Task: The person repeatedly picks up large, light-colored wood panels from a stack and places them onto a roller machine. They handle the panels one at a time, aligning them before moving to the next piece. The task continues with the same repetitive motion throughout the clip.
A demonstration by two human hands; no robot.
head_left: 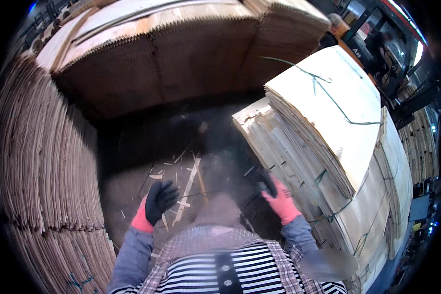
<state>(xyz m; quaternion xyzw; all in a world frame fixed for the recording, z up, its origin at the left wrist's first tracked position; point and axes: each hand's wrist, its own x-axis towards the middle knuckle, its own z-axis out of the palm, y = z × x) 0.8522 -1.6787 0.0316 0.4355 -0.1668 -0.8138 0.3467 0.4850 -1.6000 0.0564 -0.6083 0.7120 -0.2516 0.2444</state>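
In a pink-and-black work glove, my left hand (160, 201) hangs over the floor with its fingers spread and nothing in it. My right hand (278, 196), gloved the same way, is also empty, its fingers apart. It is nearest to the tilted bundle of thin wood veneer sheets (299, 147) on my right and looks separate from it. A loose green strap (335, 100) lies across the pale top sheet (335, 73) of that bundle. More green ties run around the lower sheets.
Tall veneer stacks (44, 157) rise along my left, and another long stack (157, 63) stands across the far side. Wood splinters and strips (187, 188) litter the dark floor. At the far right, a person (377, 46) is by an orange-and-black vehicle (354, 51).
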